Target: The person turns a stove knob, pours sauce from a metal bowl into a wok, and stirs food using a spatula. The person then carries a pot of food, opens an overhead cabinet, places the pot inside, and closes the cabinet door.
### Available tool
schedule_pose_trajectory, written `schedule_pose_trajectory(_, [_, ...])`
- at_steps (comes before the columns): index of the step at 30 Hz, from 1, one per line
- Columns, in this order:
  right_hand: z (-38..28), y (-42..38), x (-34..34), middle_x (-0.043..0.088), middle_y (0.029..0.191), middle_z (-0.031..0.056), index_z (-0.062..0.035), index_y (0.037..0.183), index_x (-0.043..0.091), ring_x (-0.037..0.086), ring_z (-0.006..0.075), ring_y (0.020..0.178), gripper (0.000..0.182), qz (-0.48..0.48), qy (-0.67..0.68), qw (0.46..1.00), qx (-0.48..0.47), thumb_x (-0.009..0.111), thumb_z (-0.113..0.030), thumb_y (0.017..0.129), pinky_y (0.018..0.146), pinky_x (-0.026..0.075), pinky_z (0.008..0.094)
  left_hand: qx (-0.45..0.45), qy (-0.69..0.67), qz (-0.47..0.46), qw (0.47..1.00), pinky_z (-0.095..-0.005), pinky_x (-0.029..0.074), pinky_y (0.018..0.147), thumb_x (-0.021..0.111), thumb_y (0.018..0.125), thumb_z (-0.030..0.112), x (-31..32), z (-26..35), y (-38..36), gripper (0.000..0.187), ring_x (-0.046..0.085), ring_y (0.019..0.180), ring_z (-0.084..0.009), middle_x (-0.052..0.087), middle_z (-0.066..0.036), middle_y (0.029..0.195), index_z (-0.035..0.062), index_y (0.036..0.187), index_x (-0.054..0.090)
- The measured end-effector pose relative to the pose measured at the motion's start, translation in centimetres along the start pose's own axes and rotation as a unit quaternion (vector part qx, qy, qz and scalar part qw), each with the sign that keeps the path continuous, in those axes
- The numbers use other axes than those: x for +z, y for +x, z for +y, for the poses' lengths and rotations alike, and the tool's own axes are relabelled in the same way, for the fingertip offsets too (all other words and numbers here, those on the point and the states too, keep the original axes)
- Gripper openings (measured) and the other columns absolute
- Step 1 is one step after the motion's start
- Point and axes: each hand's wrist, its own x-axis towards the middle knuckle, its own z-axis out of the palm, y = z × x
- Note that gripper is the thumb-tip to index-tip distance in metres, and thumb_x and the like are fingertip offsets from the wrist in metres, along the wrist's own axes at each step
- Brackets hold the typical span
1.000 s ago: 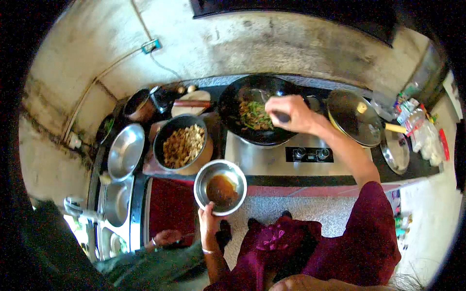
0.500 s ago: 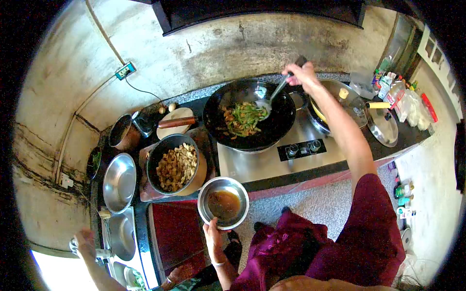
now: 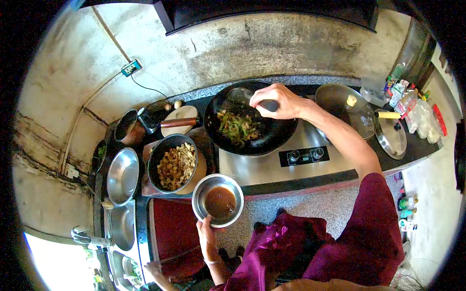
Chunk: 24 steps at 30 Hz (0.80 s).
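My left hand (image 3: 207,237) grips the near rim of a steel bowl (image 3: 195,206) that holds brown liquid (image 3: 220,201). This bowl is held up in front of the counter edge, close to a pot (image 3: 196,177) of chopped, browned pieces (image 3: 170,167). Above the right side of the black wok (image 3: 279,138), my right hand (image 3: 284,102) is closed around the dark handle of a spatula (image 3: 268,105). The spatula's head reaches the wok's far side, partly hidden by the hand. Green strips with small brown bits (image 3: 238,128) lie in the wok's lower left.
A glass lid (image 3: 335,97) covers the second burner, with a metal lid (image 3: 392,140) to its right. Bottles and bags (image 3: 417,109) crowd the right end. An oval steel basin (image 3: 123,177) stands left, above the sink (image 3: 122,228). Another person's hand (image 3: 154,270) is near the sink.
My right hand has moved left and nearer over the wok, with the spatula. The food has shifted slightly. The bowl has moved a little left. The other person's hand has left the tap.
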Motion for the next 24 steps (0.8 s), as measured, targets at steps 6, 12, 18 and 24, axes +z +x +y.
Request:
schedule_pose_trajectory(6, [1.3, -2.2, 2.1, 0.061, 0.076, 0.0103, -0.0017, 0.077, 0.057, 0.06, 0.025, 0.069, 0.008, -0.021, 0.092, 0.995, -0.043, 0.055, -0.003, 0.069, 0.064, 0.048, 0.0336, 0.009, 0.005, 0.056, 0.998, -0.0293, 0.048, 0.055, 0.051, 0.082, 0.025, 1.1, -0.1, -0.4, 0.036, 0.054, 0.06, -0.0185, 0.05, -0.012, 0.089, -0.0049, 0.101, 0.046])
schedule_pose_trajectory(12, [-1.9, -2.1, -2.8, 0.062, 0.084, 0.0131, 0.0023, 0.08, 0.058, 0.061, 0.0276, 0.072, 0.01, -0.207, 0.148, 0.958, -0.133, 0.057, 0.002, 0.07, 0.064, 0.049, 0.0331, 0.045, 0.065, 0.032, 0.996, -0.03, 0.048, 0.052, 0.049, 0.081, 0.023, 1.9, -0.1, -0.7, 0.037, 0.055, 0.057, -0.0186, 0.053, -0.012, 0.086, -0.0047, 0.105, 0.044])
schedule_pose_trajectory(18, [-5.7, -2.0, -9.6, 0.059, 0.074, 0.0117, -0.0004, 0.075, 0.056, 0.058, 0.0268, 0.066, 0.006, -0.21, 0.187, 0.95, -0.134, 0.056, -0.001, 0.069, 0.061, 0.047, 0.035, 0.014, -0.032, 0.046, 0.998, -0.0274, 0.045, 0.058, 0.049, 0.081, 0.021, 2.9, 1.9, -1.1, 0.025, 0.055, 0.067, -0.0168, 0.053, -0.008, 0.084, 0.0018, 0.096, 0.047])
schedule_pose_trajectory(24, [-5.1, -3.1, -5.0, 0.056, 0.07, 0.0118, -0.0014, 0.072, 0.053, 0.056, 0.0293, 0.068, 0.013, -0.268, 0.14, 0.948, -0.095, 0.059, -0.009, 0.064, 0.063, 0.043, 0.0389, 0.07, 0.032, 0.045, 0.996, -0.0262, 0.044, 0.048, 0.048, 0.082, 0.027, 3.7, 5.9, -0.5, 0.032, 0.054, 0.051, -0.0167, 0.057, -0.01, 0.074, -0.0019, 0.096, 0.051])
